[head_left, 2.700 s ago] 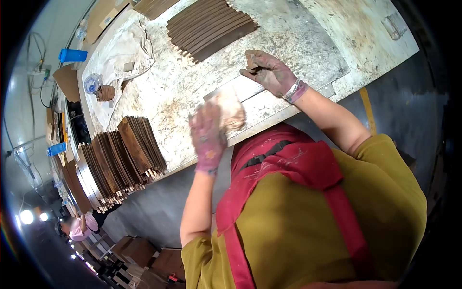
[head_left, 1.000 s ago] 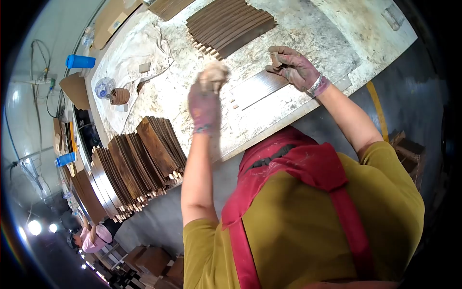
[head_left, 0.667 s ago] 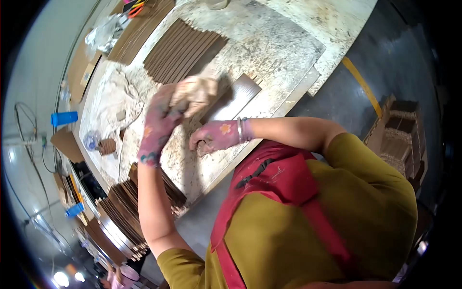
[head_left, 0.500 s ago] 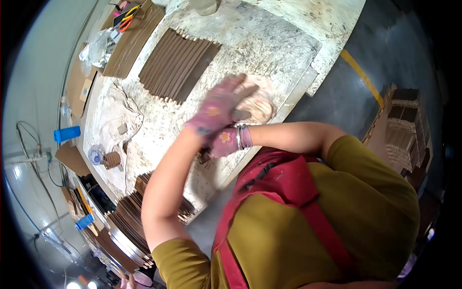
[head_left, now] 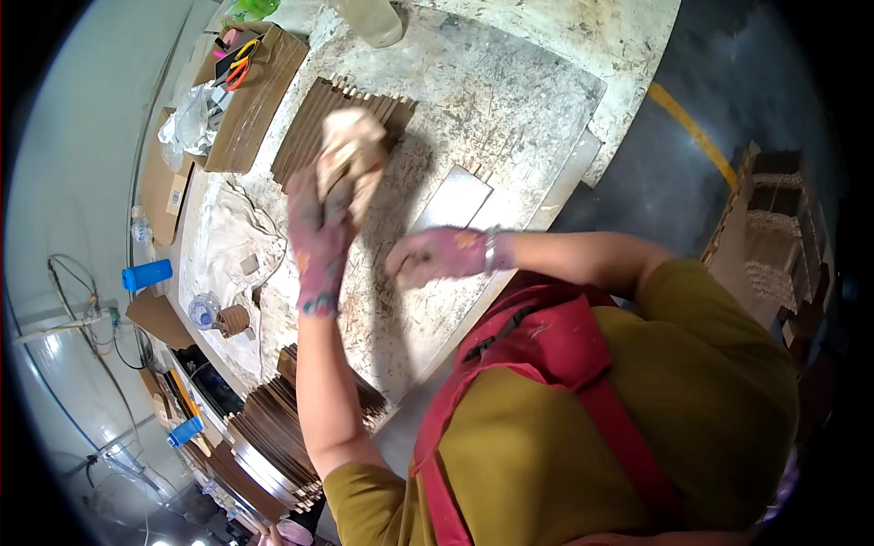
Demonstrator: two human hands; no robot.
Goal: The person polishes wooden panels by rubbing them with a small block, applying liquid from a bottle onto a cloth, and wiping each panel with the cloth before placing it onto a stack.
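Note:
A crumpled pale cloth (head_left: 353,136) is in my left hand (head_left: 319,232), whose gloved fingers are bent round its lower part. The cloth is raised over a row of brown panels (head_left: 305,127) with pale pegs along their ends, partly covering them. My right hand (head_left: 442,255), in a matching purple flowered glove, is closed beside the near edge of a single flat panel (head_left: 452,200). That panel lies on the worktable, reflecting light, with pale pegs at its upper edge. I cannot tell what the curled right fingers hold, if anything.
A cardboard box (head_left: 259,100) with scissors (head_left: 239,68) stands at the far left, near a clear container (head_left: 371,20). A white cloth (head_left: 232,241) and a brown roll (head_left: 234,320) lie on the worktable's (head_left: 510,86) left side. More brown panels (head_left: 273,414) are stacked nearer.
My left hand has lifted the cloth off the single panel and carried it left over the panel row. The single panel is uncovered. My right hand, previously under the left wrist, now shows fully.

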